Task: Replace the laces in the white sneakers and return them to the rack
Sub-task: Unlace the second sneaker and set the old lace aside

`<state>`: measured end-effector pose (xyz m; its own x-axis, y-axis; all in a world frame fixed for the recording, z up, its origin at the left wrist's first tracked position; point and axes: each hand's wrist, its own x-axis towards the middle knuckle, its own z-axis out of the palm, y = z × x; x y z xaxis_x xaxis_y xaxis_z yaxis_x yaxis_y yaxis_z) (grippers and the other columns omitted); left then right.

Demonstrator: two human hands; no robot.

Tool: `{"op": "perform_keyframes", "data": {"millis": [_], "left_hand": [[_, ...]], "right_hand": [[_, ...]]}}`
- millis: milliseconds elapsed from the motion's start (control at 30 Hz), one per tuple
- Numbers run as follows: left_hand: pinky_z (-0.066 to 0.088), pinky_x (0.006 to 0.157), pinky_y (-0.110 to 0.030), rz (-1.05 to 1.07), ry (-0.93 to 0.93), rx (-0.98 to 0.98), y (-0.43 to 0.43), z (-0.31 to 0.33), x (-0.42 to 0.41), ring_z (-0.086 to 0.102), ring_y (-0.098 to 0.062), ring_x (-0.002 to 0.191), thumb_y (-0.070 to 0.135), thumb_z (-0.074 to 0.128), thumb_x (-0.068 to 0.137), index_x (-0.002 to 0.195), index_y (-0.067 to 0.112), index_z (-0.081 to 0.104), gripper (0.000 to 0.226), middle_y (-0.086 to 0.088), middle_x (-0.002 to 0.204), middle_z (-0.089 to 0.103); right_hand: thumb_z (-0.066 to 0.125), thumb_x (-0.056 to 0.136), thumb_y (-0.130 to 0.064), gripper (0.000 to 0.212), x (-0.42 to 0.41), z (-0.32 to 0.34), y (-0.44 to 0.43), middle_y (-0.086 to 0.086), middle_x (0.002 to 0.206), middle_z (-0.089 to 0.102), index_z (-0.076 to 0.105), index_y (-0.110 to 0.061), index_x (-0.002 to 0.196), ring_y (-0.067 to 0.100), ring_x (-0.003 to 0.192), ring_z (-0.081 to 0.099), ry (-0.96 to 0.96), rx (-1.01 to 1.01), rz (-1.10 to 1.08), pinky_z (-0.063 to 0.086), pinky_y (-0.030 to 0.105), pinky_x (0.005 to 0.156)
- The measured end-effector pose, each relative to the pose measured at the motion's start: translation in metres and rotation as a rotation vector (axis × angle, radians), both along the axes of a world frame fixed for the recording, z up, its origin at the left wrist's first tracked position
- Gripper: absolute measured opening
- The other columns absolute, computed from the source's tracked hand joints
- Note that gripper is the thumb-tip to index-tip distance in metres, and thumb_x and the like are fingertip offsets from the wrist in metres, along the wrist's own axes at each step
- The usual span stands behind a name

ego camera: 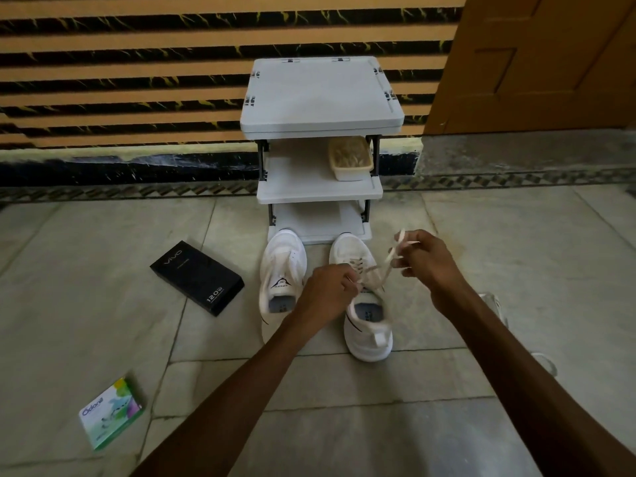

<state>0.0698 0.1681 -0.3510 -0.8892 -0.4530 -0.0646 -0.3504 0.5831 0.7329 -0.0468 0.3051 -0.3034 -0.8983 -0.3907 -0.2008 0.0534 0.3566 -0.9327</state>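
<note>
Two white sneakers stand on the tiled floor in front of a white three-shelf rack [320, 194], toes toward it. The left sneaker [280, 270] has no lace in view. The right sneaker [366, 325] carries a cream lace [389, 263] through its eyelets. My left hand [325, 292] is over the right sneaker's tongue and pinches one strand of the lace. My right hand [428, 261] is raised to the right of the shoe and grips the other lace end, pulled up and blurred by motion.
A black phone box [198, 277] lies left of the shoes, and a green and white Odonil box [110, 413] lies nearer at the lower left. A cream lidded container [349, 158] sits on the rack's middle shelf. White loose laces [495, 304] lie at right behind my forearm.
</note>
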Motion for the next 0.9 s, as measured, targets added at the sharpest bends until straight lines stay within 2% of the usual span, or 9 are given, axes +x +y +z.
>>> {"op": "perform_keyframes", "data": {"millis": [67,133,267,333,433,567,667,800,900], "left_hand": [[0.051,0.076,-0.029,0.021,-0.03,0.017,0.006,-0.007,-0.003,0.062,-0.014,0.084,0.023,0.072,0.079,0.095,0.02,0.07,0.016,0.002,0.09,0.067],[0.052,0.073,-0.03,0.076,0.006,-0.011,0.009,-0.012,-0.005,0.061,-0.014,0.077,0.021,0.073,0.079,0.087,0.021,0.067,0.01,0.002,0.085,0.064],[0.048,0.072,-0.031,0.119,-0.032,-0.01,0.009,-0.015,-0.009,0.058,-0.015,0.081,0.019,0.061,0.09,0.08,0.022,0.059,0.01,0.002,0.091,0.061],[0.042,0.066,-0.023,0.144,-0.096,0.23,0.01,-0.005,-0.01,0.056,-0.012,0.083,0.022,0.057,0.094,0.086,0.02,0.061,0.009,0.004,0.092,0.063],[0.043,0.067,-0.024,0.213,-0.008,0.656,0.007,0.02,-0.009,0.057,-0.014,0.078,0.016,0.044,0.099,0.082,0.016,0.063,0.025,0.003,0.08,0.066],[0.038,0.063,-0.028,0.243,0.16,0.744,-0.003,0.053,-0.009,0.043,-0.013,0.06,0.02,0.038,0.103,0.076,0.016,0.056,0.032,0.002,0.063,0.052],[0.034,0.055,-0.026,0.303,0.295,0.852,-0.015,0.07,-0.01,0.033,-0.01,0.05,0.024,0.038,0.104,0.077,0.017,0.052,0.032,0.005,0.057,0.042],[0.032,0.05,-0.024,0.372,0.475,1.16,-0.038,0.084,-0.008,0.029,-0.009,0.046,0.039,0.035,0.104,0.077,0.02,0.05,0.036,0.007,0.055,0.037],[0.036,0.05,-0.023,0.453,0.514,1.167,-0.051,0.087,-0.006,0.035,-0.009,0.048,0.033,0.038,0.104,0.084,0.019,0.056,0.03,0.006,0.061,0.041]], "right_hand": [[0.054,0.094,-0.011,0.031,-0.001,-0.013,0.004,0.009,0.11,0.065,0.054,-0.015,0.125,0.022,0.083,0.068,-0.026,0.095,0.014,0.055,0.031,0.069],[0.063,0.09,-0.019,0.041,-0.002,-0.025,0.007,0.009,0.118,0.062,0.052,-0.014,0.129,0.025,0.09,0.067,0.055,0.363,0.067,0.057,0.04,0.081],[0.079,0.077,-0.03,0.02,0.012,-0.035,0.012,0.005,0.097,0.072,0.07,-0.017,0.09,0.022,0.088,0.067,0.111,0.546,0.169,0.055,0.035,0.08],[0.08,0.076,-0.03,0.02,0.022,-0.036,0.01,0.001,0.095,0.068,0.07,-0.019,0.09,0.016,0.086,0.063,0.174,0.534,0.24,0.049,0.025,0.07],[0.077,0.079,-0.032,0.03,0.032,-0.042,0.0,0.002,0.1,0.055,0.067,-0.02,0.104,0.014,0.079,0.054,0.289,0.501,0.263,0.035,0.016,0.056],[0.061,0.091,-0.037,0.027,0.03,-0.045,-0.014,0.009,0.091,0.055,0.064,-0.011,0.09,0.02,0.071,0.052,0.359,0.461,0.269,0.038,0.025,0.057],[0.051,0.097,-0.04,0.039,0.025,-0.027,-0.016,0.011,0.077,0.063,0.064,-0.006,0.082,0.019,0.066,0.056,0.218,0.294,0.186,0.045,0.032,0.061],[0.044,0.101,-0.031,0.034,0.002,-0.004,-0.007,0.004,0.07,0.057,0.063,-0.01,0.082,0.015,0.06,0.049,0.12,0.098,-0.196,0.04,0.029,0.056],[0.051,0.094,-0.017,0.02,-0.017,-0.002,0.003,0.004,0.067,0.052,0.063,-0.011,0.079,0.014,0.053,0.043,-0.103,-0.021,-0.236,0.035,0.027,0.048]]}}
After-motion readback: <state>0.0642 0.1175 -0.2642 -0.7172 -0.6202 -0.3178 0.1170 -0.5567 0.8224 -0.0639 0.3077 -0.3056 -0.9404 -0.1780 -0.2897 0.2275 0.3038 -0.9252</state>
